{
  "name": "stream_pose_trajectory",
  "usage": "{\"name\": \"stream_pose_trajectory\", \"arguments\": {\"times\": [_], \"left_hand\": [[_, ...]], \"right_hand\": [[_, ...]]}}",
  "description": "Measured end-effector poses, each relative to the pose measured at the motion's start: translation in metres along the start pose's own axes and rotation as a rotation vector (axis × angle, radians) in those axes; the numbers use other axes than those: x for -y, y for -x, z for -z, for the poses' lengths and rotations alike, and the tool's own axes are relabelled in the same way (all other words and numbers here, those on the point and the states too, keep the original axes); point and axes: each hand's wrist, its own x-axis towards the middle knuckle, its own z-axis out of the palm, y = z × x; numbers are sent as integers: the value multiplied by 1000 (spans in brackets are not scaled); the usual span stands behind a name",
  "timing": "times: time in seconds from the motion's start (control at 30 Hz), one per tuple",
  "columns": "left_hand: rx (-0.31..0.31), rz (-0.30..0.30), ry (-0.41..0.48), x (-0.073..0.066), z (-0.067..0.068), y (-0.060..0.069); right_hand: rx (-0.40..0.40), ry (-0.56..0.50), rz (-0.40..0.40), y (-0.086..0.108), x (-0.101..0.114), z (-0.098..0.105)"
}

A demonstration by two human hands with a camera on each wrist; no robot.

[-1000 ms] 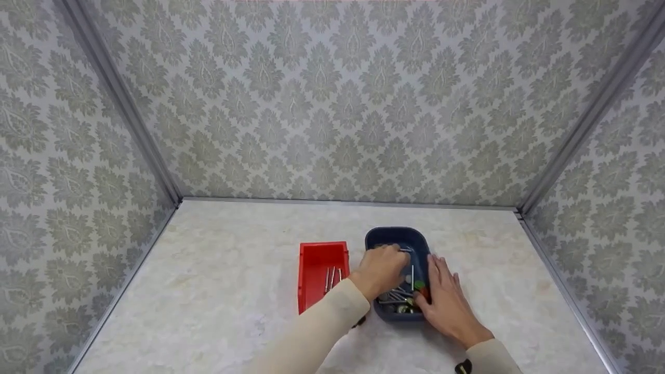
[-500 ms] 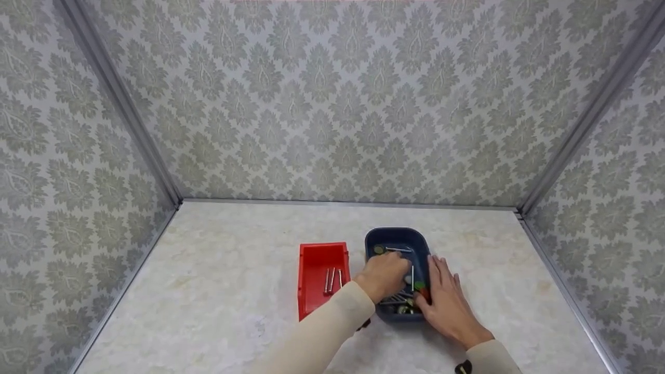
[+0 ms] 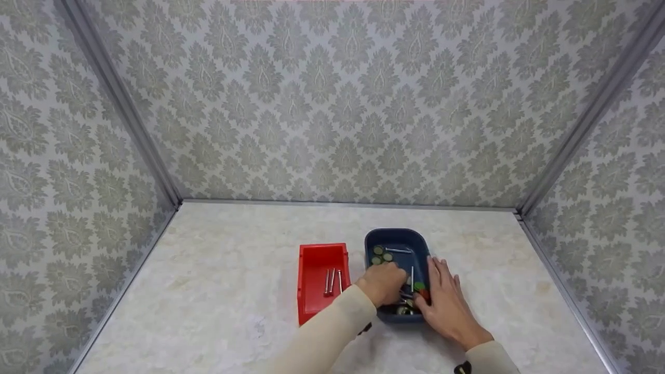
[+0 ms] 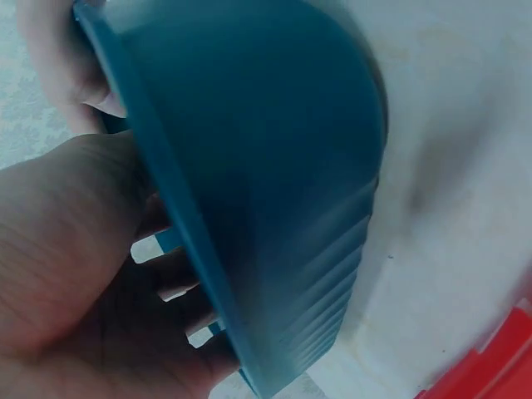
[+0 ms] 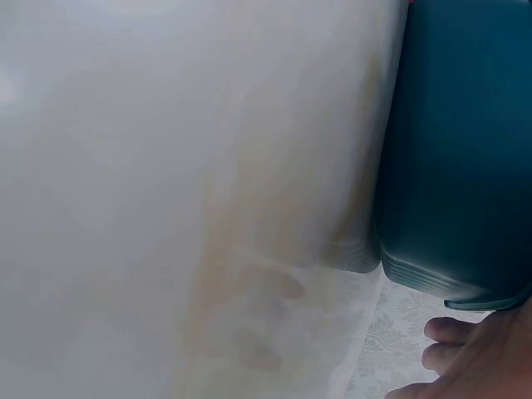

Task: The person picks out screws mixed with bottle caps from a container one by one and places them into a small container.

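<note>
Partly inside blue bin (image 3: 396,238), left hand (image 3: 383,283)

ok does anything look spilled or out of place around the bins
Nothing looks spilled or damaged: the red bin and the blue bin stand upright, with the small pieces in view inside them. The blue bin just looks untidy: greenish discs and metal fasteners lie mixed, and the left hand hides part of it.

Walls (image 3: 322,104) — pale grey ground, repeating grey-green leaf motif. Rails (image 3: 114,98): plain grey. Table (image 3: 234,270): off-white, mottled tan. Tray (image 3: 313,267): plain red. Bin (image 3: 397,238) — navy in head view, teal in both wrist views. Screws (image 3: 332,280): silver. Discs (image 3: 388,257): dull green; one cap (image 3: 419,285) brighter green. Sleeves (image 3: 330,324): cream.
</note>
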Motion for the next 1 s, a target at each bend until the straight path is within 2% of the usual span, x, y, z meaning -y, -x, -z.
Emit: {"name": "stream_pose_trajectory", "arguments": {"times": [0.2,0.43,0.8,1.0], "left_hand": [[-7,-2,-17,2,-4,0],[-7,-8,-24,2,-5,2],[-3,-1,-34,0,-5,4],[-14,-24,-90,0,-8,5]], "right_hand": [[-16,-1,12,0,1,0],[10,-6,-4,0,-1,0],[7,-7,-1,1,1,1],[-10,-17,9,2,0,-1]]}}
